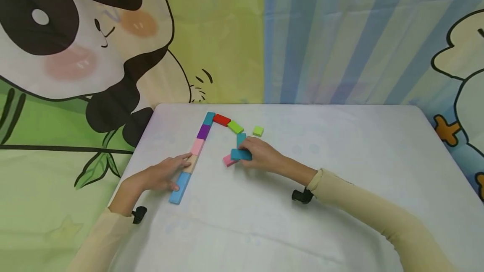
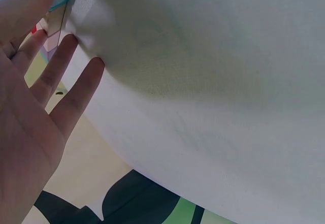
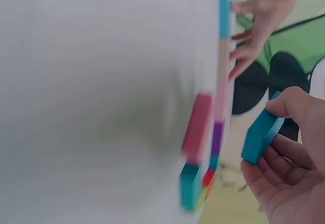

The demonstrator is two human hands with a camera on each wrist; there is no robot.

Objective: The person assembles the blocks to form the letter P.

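Note:
My right hand [image 1: 262, 154] pinches a teal block [image 3: 262, 135] between thumb and fingers, above the table. In the head view the held block overlaps a pink block [image 1: 228, 160] and lies just in front of another teal block [image 1: 240, 138]. My left hand [image 1: 163, 174] lies along a straight slanted row of flat blocks, its fingers spread and thumb at the light blue block [image 1: 180, 188]. Up the row follow a beige block [image 1: 191, 164], a light pink block [image 1: 197, 146], a purple block [image 1: 203, 132] and a teal end block [image 1: 209, 118].
From the row's far end, a red block [image 1: 222, 120] and a lime green block [image 1: 235, 127] slant down toward the right hand. A small lime green square [image 1: 258, 131] lies apart. The white table [image 1: 321, 230] meets a printed cloth backdrop [image 1: 234, 37] behind.

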